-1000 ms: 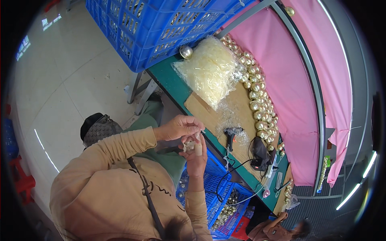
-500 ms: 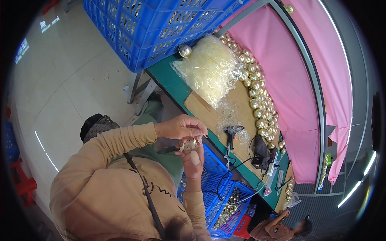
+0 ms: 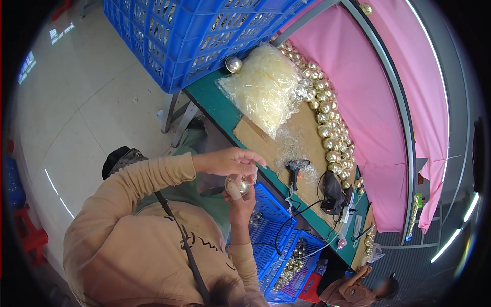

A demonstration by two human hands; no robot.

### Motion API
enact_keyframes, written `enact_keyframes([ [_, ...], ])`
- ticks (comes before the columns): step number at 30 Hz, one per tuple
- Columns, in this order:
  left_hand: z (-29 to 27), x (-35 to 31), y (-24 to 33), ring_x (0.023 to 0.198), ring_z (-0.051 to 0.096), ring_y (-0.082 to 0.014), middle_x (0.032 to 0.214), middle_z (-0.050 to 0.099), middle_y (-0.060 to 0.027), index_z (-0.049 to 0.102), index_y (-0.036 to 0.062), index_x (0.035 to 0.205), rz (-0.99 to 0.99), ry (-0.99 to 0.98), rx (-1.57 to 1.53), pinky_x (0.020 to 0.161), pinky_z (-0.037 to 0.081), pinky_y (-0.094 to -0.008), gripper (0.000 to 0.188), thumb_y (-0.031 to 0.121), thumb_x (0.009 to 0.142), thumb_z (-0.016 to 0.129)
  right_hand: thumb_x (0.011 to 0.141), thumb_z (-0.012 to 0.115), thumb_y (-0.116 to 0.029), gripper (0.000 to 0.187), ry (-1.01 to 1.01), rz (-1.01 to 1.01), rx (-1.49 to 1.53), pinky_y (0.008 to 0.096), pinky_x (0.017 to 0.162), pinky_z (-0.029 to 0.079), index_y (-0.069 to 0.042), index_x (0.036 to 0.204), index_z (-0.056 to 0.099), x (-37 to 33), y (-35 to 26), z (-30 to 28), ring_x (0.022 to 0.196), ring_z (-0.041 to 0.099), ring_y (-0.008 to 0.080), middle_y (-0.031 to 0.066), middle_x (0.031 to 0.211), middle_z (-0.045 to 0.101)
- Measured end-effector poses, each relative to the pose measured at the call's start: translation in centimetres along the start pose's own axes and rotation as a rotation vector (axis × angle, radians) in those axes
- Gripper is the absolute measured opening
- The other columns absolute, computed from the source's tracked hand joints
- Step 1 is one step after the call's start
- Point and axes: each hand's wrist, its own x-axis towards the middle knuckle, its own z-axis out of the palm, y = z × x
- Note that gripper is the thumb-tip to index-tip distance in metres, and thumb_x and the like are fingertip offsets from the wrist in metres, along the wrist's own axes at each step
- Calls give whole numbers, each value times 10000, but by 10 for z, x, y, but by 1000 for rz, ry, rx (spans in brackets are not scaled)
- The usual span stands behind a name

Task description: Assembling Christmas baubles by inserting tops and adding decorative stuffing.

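Note:
My right hand (image 3: 242, 205) is closed around a shiny pale-gold ball ornament (image 3: 241, 185). A white cover on my thumb lies over the ball's side. Just above it, my left hand (image 3: 231, 161) has its fingers drawn together, the index finger reaching outward. Whatever those fingertips hold is too small to make out. Both hands are in front of my body, off the near edge of the green table (image 3: 215, 105). Below the table edge, beside my right hand, stands a blue crate (image 3: 271, 212) with a few balls inside.
On the table lie a clear bag of pale pieces (image 3: 268, 89), a cardboard sheet (image 3: 255, 134), a black glue gun (image 3: 293, 176) and many gold balls (image 3: 331, 133) along pink cloth (image 3: 378, 174). A large blue crate (image 3: 179, 51) stands far left. Another person (image 3: 353, 289) sits at lower right.
My right hand has turned the ball and raised it slightly, so the white-covered thumb now crosses it. My left hand has shifted a little, with its index finger straighter.

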Motion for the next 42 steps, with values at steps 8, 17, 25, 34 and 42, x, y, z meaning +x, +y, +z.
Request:
enact_keyframes([
  [8, -60, -6, -15, 1125, 479, -178, 1202, 517, -74, 431, 51, 1294, -102, -49, 346, 915, 434, -347, 787, 310, 651, 803, 796, 611, -157, 412, -50, 35, 157, 263, 540, 479, 6, 1146, 468, 1, -9, -18, 663, 601, 188, 104, 879, 598],
  [17, -21, 14, -20, 1306, 284, -271, 1423, 243, -157, 329, 33, 1358, 95, -380, 725, 1064, 268, -364, 1006, 233, 524, 855, 796, 637, -178, 457, -189, 87, 197, 283, 615, 509, -13, 1188, 472, 6, -19, -26, 785, 621, 173, 82, 1012, 596],
  [25, -1, 16, -22, 1111, 514, -231, 1205, 523, -109, 512, 72, 1206, 19, -235, 555, 936, 415, -334, 695, 147, 583, 811, 777, 682, -194, 496, -154, 70, 176, 261, 715, 497, -29, 1197, 476, 13, -14, -33, 886, 595, 147, 53, 1056, 579],
  [34, 27, 6, -56, 1112, 513, -275, 1212, 523, -120, 479, 68, 1230, 380, 342, 794, 933, 419, -349, 705, 164, 611, 801, 848, 613, -138, 504, 14, -99, 319, 288, 863, 468, -7, 1287, 402, 13, 7, -18, 1043, 542, 172, 80, 1191, 515],
  [42, 9, 1, -50, 1217, 411, -284, 1313, 397, -161, 302, 46, 1352, 174, 110, 583, 988, 360, -352, 900, 211, 625, 807, 882, 564, -166, 421, 63, -149, 335, 280, 744, 498, -11, 1252, 438, 15, 14, -25, 928, 584, 170, 82, 1110, 563],
])
